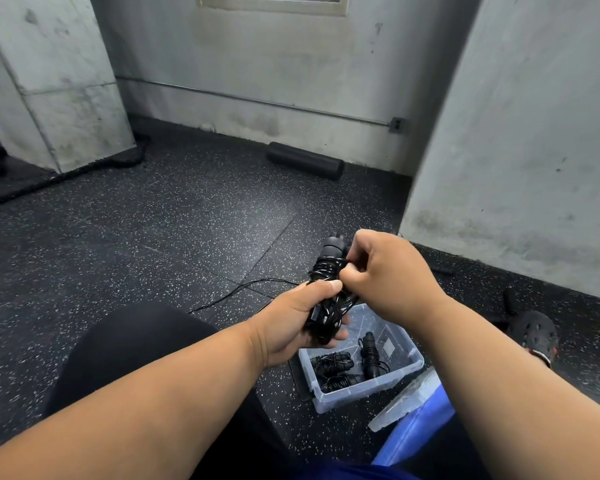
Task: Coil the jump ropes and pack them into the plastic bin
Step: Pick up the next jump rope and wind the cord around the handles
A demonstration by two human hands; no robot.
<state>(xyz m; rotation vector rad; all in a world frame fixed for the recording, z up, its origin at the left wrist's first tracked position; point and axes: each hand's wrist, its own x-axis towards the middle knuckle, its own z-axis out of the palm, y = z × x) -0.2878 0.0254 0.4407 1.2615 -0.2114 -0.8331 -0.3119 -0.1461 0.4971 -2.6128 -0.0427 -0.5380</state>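
The left hand [293, 318] is gripping a black jump rope [328, 289] bundle around its handles, fingers curled under and thumb pressing on top, while the right hand [388, 271] is pinching a strand of cord at the bundle's upper wraps. The bundle is hanging just above the clear plastic bin [411, 367] on the speckled floor [153, 220], where three coiled ropes [333, 363] are lying; a loose cord [243, 289] is trailing across the floor to the left.

You have one jump rope [329, 268] in your hands, three coiled ropes [331, 363] inside one plastic bin [361, 389].
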